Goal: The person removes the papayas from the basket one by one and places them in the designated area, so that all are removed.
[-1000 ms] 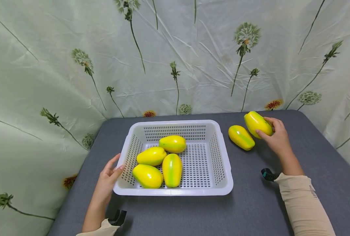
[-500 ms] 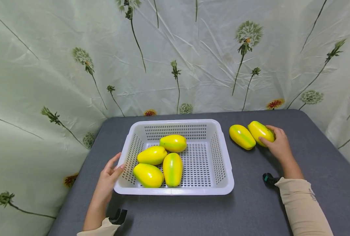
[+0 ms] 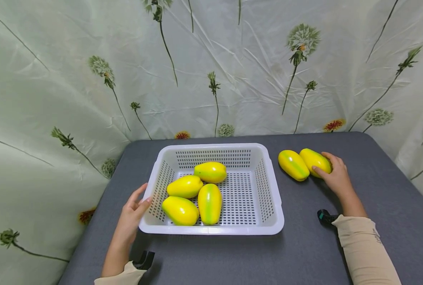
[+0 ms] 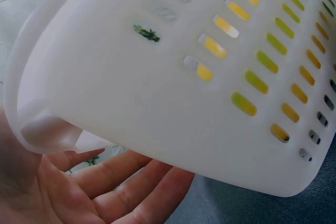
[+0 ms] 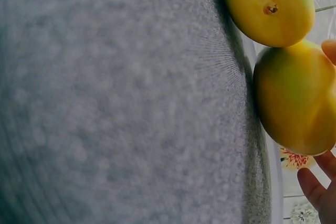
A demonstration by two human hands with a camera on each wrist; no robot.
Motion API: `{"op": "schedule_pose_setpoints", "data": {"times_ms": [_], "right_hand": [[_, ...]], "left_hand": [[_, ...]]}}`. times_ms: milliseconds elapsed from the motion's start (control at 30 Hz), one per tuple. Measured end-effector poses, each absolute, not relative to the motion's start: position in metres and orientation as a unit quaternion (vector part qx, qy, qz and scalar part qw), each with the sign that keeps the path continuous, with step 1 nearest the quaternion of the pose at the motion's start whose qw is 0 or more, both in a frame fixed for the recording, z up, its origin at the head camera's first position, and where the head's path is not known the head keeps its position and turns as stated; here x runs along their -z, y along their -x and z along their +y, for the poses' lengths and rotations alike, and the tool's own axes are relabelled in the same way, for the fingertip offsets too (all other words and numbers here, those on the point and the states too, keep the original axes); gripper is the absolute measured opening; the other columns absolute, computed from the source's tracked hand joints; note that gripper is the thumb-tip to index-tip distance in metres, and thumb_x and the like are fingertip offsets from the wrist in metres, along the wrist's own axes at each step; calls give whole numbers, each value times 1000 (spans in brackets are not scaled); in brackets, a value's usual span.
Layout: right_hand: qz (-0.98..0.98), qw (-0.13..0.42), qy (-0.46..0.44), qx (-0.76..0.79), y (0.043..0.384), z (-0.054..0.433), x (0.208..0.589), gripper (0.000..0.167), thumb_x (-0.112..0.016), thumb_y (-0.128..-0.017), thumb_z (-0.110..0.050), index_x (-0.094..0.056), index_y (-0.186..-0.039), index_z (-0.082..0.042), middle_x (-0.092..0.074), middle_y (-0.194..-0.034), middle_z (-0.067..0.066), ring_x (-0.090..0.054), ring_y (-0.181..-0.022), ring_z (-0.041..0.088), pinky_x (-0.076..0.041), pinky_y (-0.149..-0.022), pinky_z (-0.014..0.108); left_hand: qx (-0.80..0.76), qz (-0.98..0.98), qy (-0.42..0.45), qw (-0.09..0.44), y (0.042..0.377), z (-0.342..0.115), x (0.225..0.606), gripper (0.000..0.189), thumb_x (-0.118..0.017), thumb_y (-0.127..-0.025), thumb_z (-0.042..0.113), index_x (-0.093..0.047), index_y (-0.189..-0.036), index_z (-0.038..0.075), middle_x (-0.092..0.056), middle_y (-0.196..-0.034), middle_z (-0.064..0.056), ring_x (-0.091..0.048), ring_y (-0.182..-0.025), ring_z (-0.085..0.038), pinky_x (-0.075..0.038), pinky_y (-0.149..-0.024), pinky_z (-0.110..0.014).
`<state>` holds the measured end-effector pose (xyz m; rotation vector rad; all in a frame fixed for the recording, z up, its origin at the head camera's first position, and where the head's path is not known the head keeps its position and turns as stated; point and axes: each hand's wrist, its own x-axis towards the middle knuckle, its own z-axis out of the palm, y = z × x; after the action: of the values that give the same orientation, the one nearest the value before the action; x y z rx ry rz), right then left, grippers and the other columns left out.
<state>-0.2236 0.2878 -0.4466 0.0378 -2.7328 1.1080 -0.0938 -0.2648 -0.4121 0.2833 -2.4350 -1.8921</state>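
In the head view my right hand (image 3: 336, 174) has its thumb and fingers around a yellow-green papaya (image 3: 314, 161). This fruit lies on the grey table, right beside a second papaya (image 3: 293, 165). The right wrist view shows the held papaya (image 5: 294, 98) against the other one, whose stem end (image 5: 270, 9) faces the camera. My left hand (image 3: 130, 215) holds the left rim of a white perforated plastic basket (image 3: 211, 229), thumb over the edge. From the left wrist, its fingers (image 4: 126, 174) extend under the rim along the basket's outer wall (image 4: 131, 87).
Several papayas (image 3: 209, 204) lie together in the left and middle part of the basket. Its right part shows bare slotted floor (image 3: 240, 198). The grey cloth-covered table (image 3: 254, 257) ends at the back against a pale curtain (image 3: 247, 79) printed with dandelions.
My right hand has lowered its papaya onto the table, close against the other loose one, and keeps its fingers around it. The left hand and the basket have stayed in place.
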Motion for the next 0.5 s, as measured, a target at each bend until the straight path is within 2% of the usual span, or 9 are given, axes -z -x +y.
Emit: {"op": "schedule_pose_setpoints", "data": {"times_ms": [333,500], "right_hand": [[-917,113,-23,-381,220,284,438,65,-56,-88,-32,-30,-136,3,-22,-136,30,-16,-121,50,-18,-90,65],[-917,124,-33,-377,219,277,423,65,-56,-88,-33,-30,-136,2,-20,-138,28,-13,-124,48,-16,-91,67]], "left_hand": [[615,-783,-89,19,94,-265,412,56,-53,-91,27,-28,-141,17,-47,-126,-23,-60,-92,-27,-53,-62,-41],[614,-784,-91,19,94,-266,412,56,-54,-91,27,-29,-140,18,-47,-126,-23,-59,-93,-29,-53,-62,-41]]}}
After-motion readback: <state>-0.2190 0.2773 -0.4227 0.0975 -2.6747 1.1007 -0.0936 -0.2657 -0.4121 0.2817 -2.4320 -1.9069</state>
